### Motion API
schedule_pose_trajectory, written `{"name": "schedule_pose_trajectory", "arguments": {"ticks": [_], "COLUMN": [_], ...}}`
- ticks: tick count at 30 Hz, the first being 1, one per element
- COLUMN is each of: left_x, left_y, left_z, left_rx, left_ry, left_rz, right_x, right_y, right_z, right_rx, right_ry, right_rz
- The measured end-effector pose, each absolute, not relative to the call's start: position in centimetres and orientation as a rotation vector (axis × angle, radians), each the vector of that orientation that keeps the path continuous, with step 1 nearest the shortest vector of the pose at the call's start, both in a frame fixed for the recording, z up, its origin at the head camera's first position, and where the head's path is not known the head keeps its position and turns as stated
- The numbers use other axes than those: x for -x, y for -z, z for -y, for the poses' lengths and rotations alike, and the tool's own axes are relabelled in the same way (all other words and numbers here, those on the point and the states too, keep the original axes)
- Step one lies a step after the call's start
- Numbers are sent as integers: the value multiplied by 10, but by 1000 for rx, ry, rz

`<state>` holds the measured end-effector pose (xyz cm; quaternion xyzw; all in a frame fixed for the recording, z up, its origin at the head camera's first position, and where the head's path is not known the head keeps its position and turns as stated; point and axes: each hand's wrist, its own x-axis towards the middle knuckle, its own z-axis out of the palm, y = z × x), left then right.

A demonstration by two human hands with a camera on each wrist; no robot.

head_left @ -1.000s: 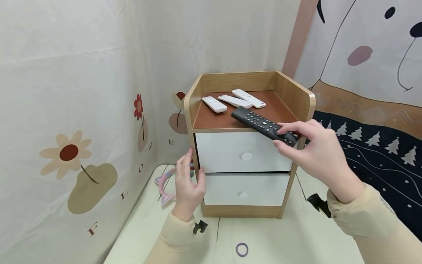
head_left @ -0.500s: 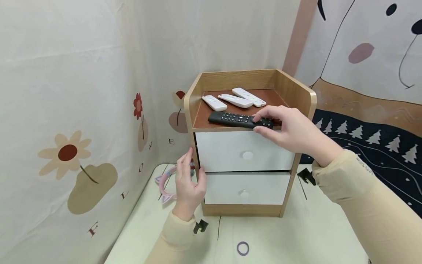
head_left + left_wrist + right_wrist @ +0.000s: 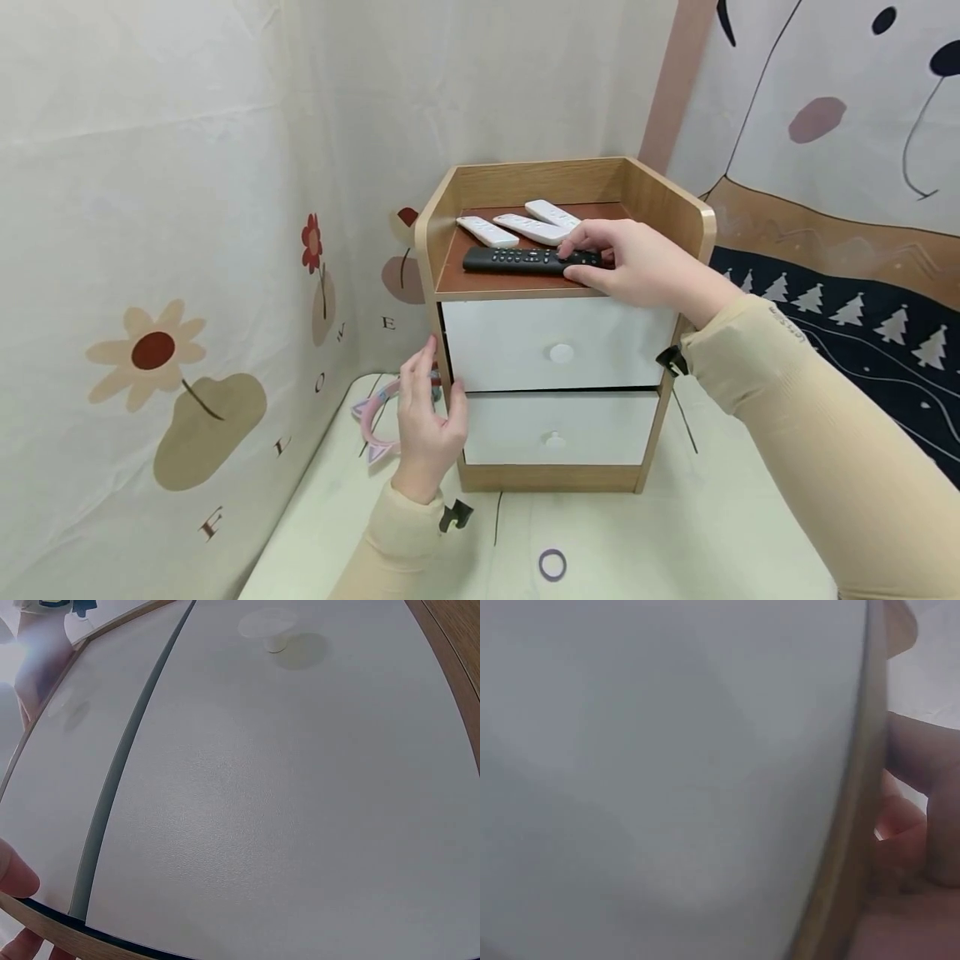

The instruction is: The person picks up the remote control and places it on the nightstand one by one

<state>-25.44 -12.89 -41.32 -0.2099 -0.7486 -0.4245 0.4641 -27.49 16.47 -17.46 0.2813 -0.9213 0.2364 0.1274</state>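
My right hand (image 3: 641,262) pinches the right end of a black remote control (image 3: 506,261) between thumb and fingers. The remote lies flat along the front of the brown top of a small wooden cabinet (image 3: 551,478). Behind it sit a white remote (image 3: 486,232), a second white remote (image 3: 531,227) and a third white remote (image 3: 552,213), partly hidden by my hand. My left hand (image 3: 429,429), fingers straight, rests against the cabinet's left side, its thumb (image 3: 16,876) at the front edge. In the right wrist view the cabinet front hides the remote.
Raised wooden walls border the cabinet top at the back and sides. Below are an upper white drawer (image 3: 510,342) and a lower drawer (image 3: 510,429), each with a round knob. A pink cat-ear headband (image 3: 369,425) lies at left, a purple ring (image 3: 552,565) in front.
My right hand has carried the black remote left and back, from in front of the cabinet to its top. The remote has turned from slanting to nearly level. My left hand stays put.
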Motion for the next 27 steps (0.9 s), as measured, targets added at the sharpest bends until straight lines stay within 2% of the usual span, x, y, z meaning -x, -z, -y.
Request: {"name": "schedule_pose_trajectory", "arguments": {"ticks": [13,27], "left_x": [253,253], "left_y": [414,410], "left_z": [134,135], "left_rx": [514,523], "left_ry": [1040,1032], "left_rz": [1816,1813], "right_x": [303,303], "right_y": [176,177], "right_z": [-154,-151], "right_rx": [-831,-729], "right_ry": [-703,-725], "right_rz": [2713,2726]}}
